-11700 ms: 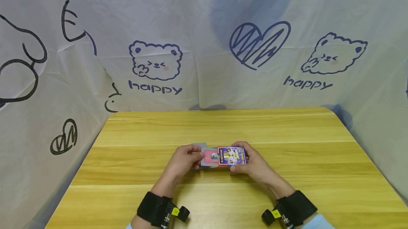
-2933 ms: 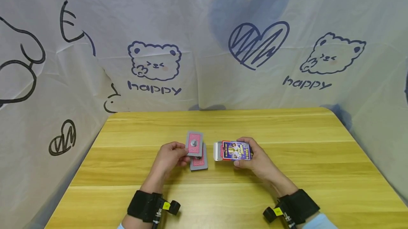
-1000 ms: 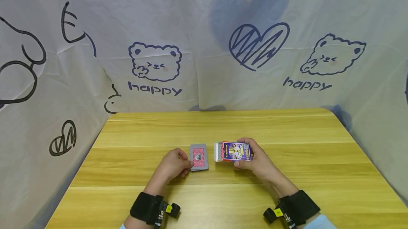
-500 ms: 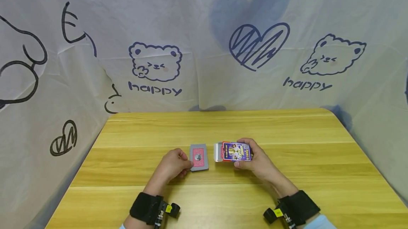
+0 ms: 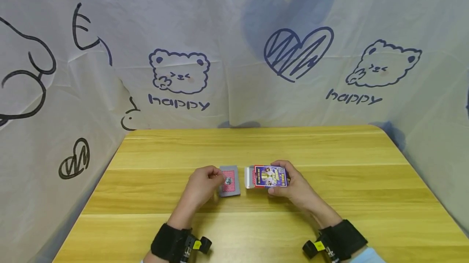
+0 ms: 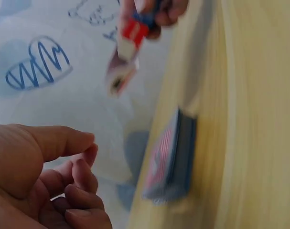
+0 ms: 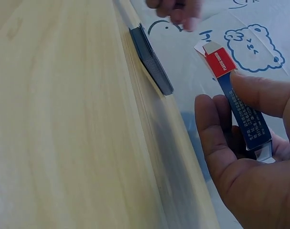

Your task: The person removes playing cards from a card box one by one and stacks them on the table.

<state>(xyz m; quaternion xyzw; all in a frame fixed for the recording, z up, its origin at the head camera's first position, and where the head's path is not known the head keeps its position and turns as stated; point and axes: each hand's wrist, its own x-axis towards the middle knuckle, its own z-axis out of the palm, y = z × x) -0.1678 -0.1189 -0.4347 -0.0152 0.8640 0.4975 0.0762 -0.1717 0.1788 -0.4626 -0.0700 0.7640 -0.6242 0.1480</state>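
A: Right hand (image 5: 293,187) is wrapped round the card box (image 5: 269,176), thumb on one face and fingers on the other, flap end open toward the deck.

B: And the deck (image 5: 229,180) lies flat on the surface (image 5: 329,149), just left of the box, red backs up.

A: Left hand (image 5: 203,185) sits at the deck's left edge, fingers loosely curled, gripping nothing; the wrist view shows a gap between fingertips (image 6: 82,167) and cards.
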